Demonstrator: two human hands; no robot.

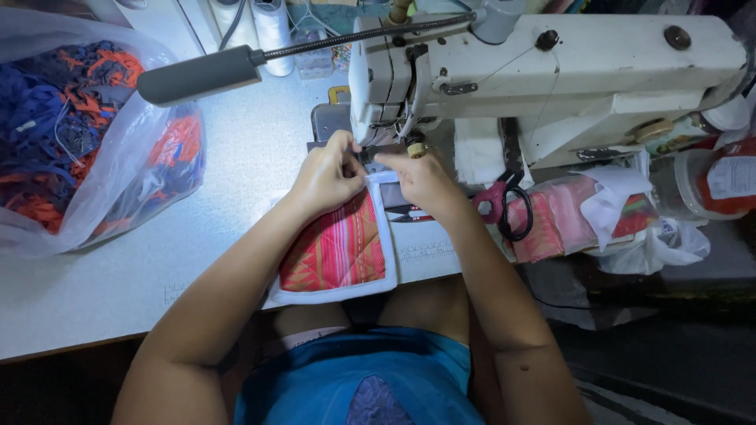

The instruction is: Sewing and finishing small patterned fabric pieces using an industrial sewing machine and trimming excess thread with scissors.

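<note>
Just below the sewing machine [543, 71] head, the left hand [327, 175] and right hand [421, 177] pinch the white-bound top edge of the striped pink pad [335, 252], fingertips pressed together.

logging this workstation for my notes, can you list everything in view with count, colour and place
white industrial sewing machine: 1, white, back of table, right of centre
grey flexible-neck lamp: 1, grey head on a black gooseneck, left of the machine
pink striped fabric pad with white edging: 1, pink and orange, front table edge under the hands
clear plastic bag of blue and orange straps: 1, far left of table
white thread cones: at least 2, white, back of table
black-handled scissors: 1, right of the hands
stack of pink fabric pieces in clear plastic: 1, right of the scissors
pale speckled table: 1, pale grey
left hand: on the pad near the needle
right hand: pinching the white edging
</note>
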